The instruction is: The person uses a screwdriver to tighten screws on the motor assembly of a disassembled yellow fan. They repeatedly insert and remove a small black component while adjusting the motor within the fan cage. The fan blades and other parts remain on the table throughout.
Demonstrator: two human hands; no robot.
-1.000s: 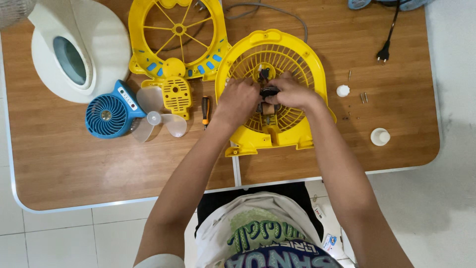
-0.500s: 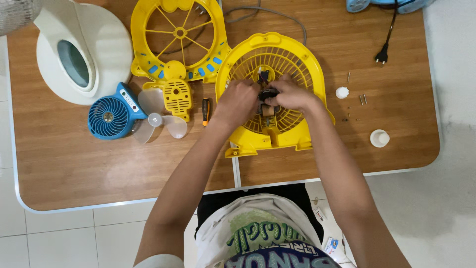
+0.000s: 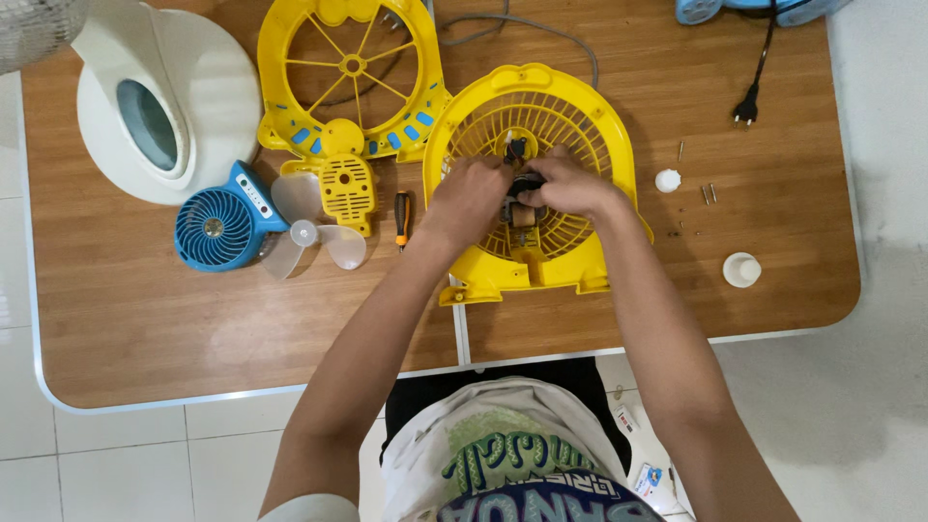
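Since the earlier frame both hands barely shift. The left hand (image 3: 471, 196) and right hand (image 3: 570, 186) grip the small motor (image 3: 523, 198) at the centre of the yellow fan housing (image 3: 590, 275). The motor lies between them, upright, equally near both.

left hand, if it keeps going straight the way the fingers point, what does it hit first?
The left hand points toward the centre of the yellow fan grille, so it would probably meet the dark motor part first, with the right hand just beyond. Its fingertips look already against that part; depth is unclear.
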